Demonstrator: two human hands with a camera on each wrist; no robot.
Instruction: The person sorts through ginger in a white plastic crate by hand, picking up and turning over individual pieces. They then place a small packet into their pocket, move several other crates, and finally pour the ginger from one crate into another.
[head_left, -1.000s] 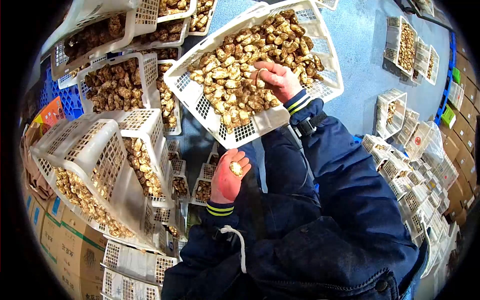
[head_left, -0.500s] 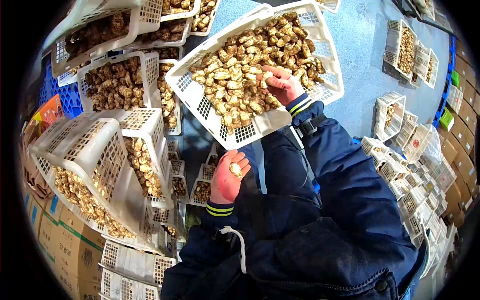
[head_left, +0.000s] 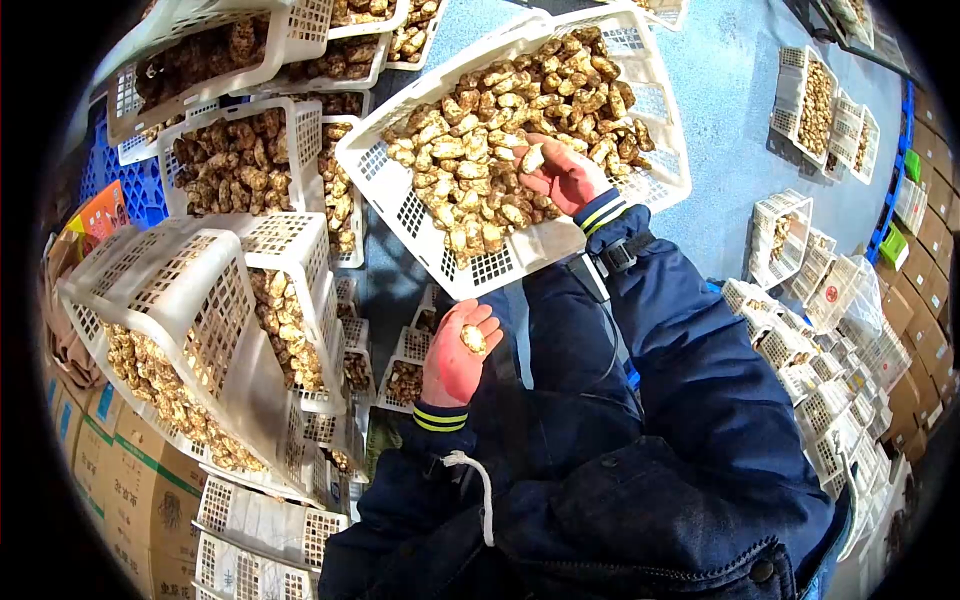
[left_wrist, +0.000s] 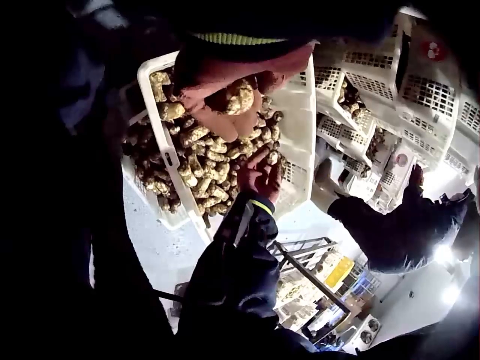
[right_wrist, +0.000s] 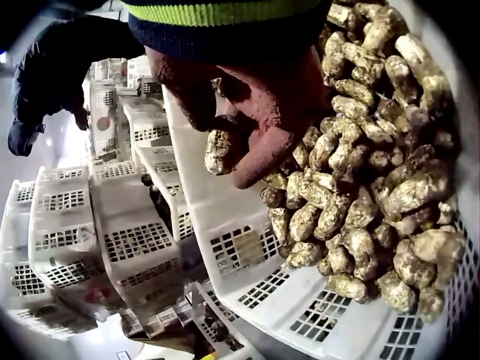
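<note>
A large white slotted basket (head_left: pixel 480 265) tilts in front of me, heaped with brown-and-cream mushroom-like lumps (head_left: pixel 470 150). My right hand (head_left: pixel 540 165) is over the heap's near side and pinches one lump (head_left: pixel 532 158) between thumb and fingers; the right wrist view shows this pinch (right_wrist: pixel 221 150) above the basket wall (right_wrist: pixel 247 247). My left hand (head_left: pixel 470 335) is below the basket's near rim, palm up. Its fingers curl round a single small lump (head_left: pixel 473 339), which also shows in the left wrist view (left_wrist: pixel 238 96).
Stacked white baskets (head_left: pixel 180 290) of the same lumps lean at my left, above cardboard boxes (head_left: pixel 120 480). More baskets stand on the blue floor (head_left: pixel 730 100) at far right (head_left: pixel 810 95) and near right (head_left: pixel 820 350). Another person in dark clothes (left_wrist: pixel 397 225) stands nearby.
My right hand has drawn a lump up out of the heap and turned it toward me. The left hand has stayed in place, its fingers curling a little more round its lump.
</note>
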